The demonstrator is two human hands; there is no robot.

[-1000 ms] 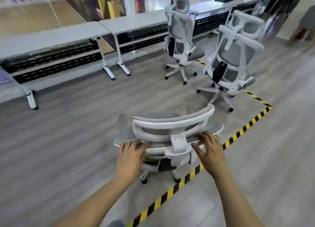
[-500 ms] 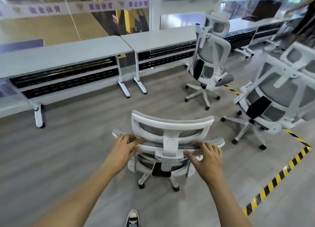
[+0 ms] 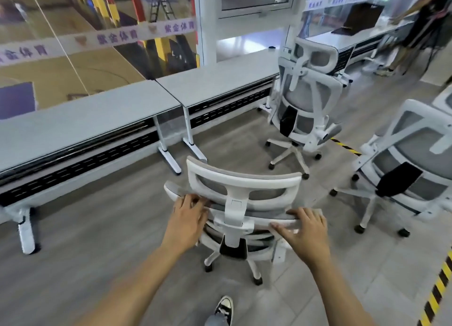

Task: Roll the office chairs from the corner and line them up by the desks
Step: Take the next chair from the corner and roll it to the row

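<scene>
Gripping a white mesh office chair [image 3: 241, 203] by the top edge of its backrest, both hands at once. Left hand [image 3: 188, 215] clamped on the left end of that top bar, fingers curled over it and close together. Right hand [image 3: 304, 228] clamped on the right end, fingers wrapped over the edge, thumb stretched inward along the bar. Headrest [image 3: 242, 181] sticking up between the two hands.

Chair standing upright, back toward the camera, seat pointing at the desks [image 3: 102, 120]. Top bar running roughly side to side, pretty much parallel to the desk row, right end a touch nearer the camera. Parked out on the grey floor [image 3: 97, 240] just short of the desks, about in line with the gap where two desk legs meet.

Second chair [image 3: 305, 100] right up against the desks, further right. Third chair [image 3: 411, 169] further from the desks, off right. Black-and-yellow floor tape [image 3: 437, 291] well back from the desks. One sneaker [image 3: 223, 309] directly behind the held chair.
</scene>
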